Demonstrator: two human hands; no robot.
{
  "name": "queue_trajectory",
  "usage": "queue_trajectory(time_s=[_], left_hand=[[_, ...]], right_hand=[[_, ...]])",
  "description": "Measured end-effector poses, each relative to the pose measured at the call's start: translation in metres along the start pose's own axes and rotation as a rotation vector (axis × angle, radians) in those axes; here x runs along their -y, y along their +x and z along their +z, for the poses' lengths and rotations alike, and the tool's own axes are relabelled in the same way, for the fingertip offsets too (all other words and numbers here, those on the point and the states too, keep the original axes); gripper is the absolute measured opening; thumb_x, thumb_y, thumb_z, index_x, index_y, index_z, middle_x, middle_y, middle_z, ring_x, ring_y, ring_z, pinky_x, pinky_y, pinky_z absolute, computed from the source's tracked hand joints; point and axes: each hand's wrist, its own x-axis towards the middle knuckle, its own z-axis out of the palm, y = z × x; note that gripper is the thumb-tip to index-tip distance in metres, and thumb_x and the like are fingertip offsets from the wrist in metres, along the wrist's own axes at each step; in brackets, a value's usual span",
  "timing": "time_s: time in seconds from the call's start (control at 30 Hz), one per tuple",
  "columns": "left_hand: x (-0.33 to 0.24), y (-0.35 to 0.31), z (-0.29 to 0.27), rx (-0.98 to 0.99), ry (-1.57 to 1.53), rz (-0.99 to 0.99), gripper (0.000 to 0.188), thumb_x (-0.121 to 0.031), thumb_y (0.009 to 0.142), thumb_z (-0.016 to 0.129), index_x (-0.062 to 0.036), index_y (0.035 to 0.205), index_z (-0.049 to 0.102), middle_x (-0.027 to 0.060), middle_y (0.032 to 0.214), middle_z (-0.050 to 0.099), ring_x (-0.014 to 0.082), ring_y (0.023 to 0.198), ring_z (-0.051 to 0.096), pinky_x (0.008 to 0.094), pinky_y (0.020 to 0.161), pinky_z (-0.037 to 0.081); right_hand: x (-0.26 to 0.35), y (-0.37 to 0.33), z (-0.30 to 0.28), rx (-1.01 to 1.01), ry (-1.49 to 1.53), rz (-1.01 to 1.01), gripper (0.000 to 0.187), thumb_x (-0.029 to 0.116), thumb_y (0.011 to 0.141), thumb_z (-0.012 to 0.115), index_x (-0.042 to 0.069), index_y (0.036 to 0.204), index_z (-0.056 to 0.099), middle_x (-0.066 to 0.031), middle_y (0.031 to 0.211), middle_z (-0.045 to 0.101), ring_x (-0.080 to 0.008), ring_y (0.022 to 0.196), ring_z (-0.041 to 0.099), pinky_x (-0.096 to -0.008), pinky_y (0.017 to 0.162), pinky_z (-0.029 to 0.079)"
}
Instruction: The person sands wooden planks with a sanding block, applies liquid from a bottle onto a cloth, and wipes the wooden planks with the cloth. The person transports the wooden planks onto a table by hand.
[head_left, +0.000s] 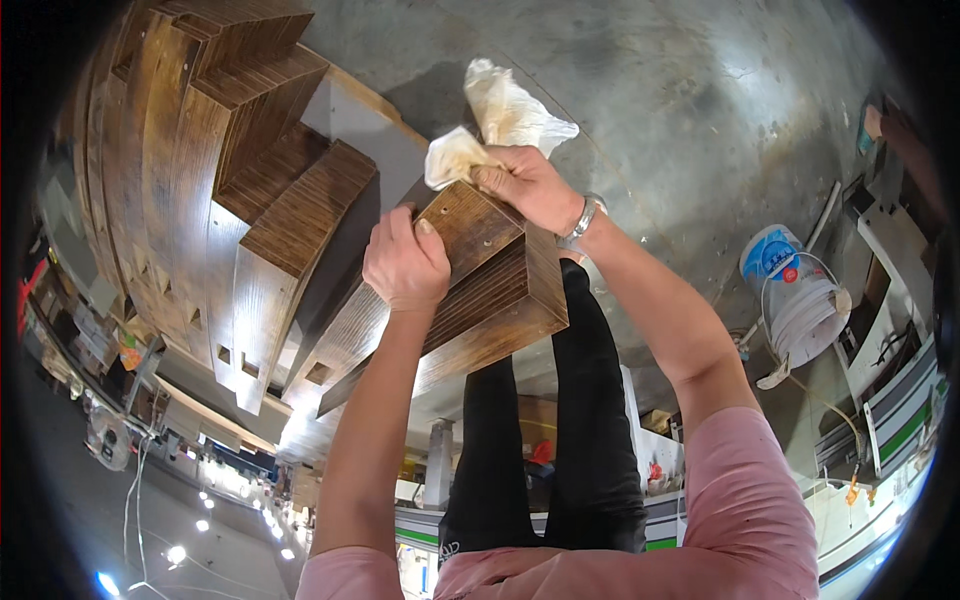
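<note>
My left hand grips the edge of a dark brown wooden board, its fingers bent over the far side and the thumb on the near face. The board's end has small round holes, and a square hole shows lower down. A white, brown-stained cloth is bunched in my closed right hand, against the board's top end. More white cloth spreads out beyond the hand. Beside the board, on my side, several similar boards lean close together.
To the left stand several rows of brown boards with stepped ends. A white bucket with a blue label stands on the grey concrete floor at the right. Near it are metal frame parts. My legs are just behind the boards.
</note>
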Motion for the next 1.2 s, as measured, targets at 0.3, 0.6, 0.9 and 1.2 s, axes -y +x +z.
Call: queue_trajectory(time_s=[0.3, 0.6, 0.9, 1.2], left_hand=[[0.0, 0.0, 0.0, 0.031, 0.029, -0.04, 0.025, -0.022, 0.085, 0.048, -0.0056, 0.1, 0.058, 0.0124, 0.092, 0.061, 0.033, 0.083, 0.059, 0.0426, 0.071, 0.047], [0.0, 0.0, 0.001, 0.013, 0.0, 0.012, 0.029, -0.024, 0.091, 0.04, -0.0043, 0.101, 0.058, 0.0156, 0.091, 0.06, 0.0355, 0.081, 0.059, 0.0432, 0.07, 0.047], [-0.007, 0.001, 0.003, -0.011, 0.004, 0.013, 0.03, -0.026, 0.091, 0.039, -0.0041, 0.102, 0.057, 0.0175, 0.091, 0.06, 0.0369, 0.082, 0.059, 0.0448, 0.071, 0.047], [-0.002, -0.002, 0.001, -0.014, 0.068, 0.017, 0.025, -0.025, 0.088, 0.044, -0.0052, 0.099, 0.055, 0.0131, 0.091, 0.059, 0.0354, 0.083, 0.058, 0.0463, 0.069, 0.046]], right_hand=[[-0.089, 0.054, -0.042, -0.091, -0.185, 0.21, 0.027, 0.027, 0.095, 0.053, 0.005, 0.106, 0.065, -0.0048, 0.087, 0.066, -0.0121, 0.082, 0.057, -0.0297, 0.078, 0.046], [-0.123, 0.092, -0.079, 0.072, -1.204, 0.513, 0.03, 0.03, 0.088, 0.056, 0.012, 0.109, 0.066, -0.0139, 0.103, 0.067, -0.033, 0.099, 0.062, -0.0389, 0.086, 0.048], [-0.119, 0.072, -0.073, -0.206, -0.441, 0.296, 0.038, 0.033, 0.088, 0.056, 0.01, 0.116, 0.063, -0.0196, 0.104, 0.065, -0.032, 0.095, 0.062, -0.0353, 0.087, 0.045], [-0.129, -0.035, -0.017, -0.545, -0.183, 0.263, 0.032, 0.027, 0.091, 0.052, -0.002, 0.102, 0.062, -0.0204, 0.085, 0.065, -0.0272, 0.078, 0.058, -0.0364, 0.078, 0.044]])
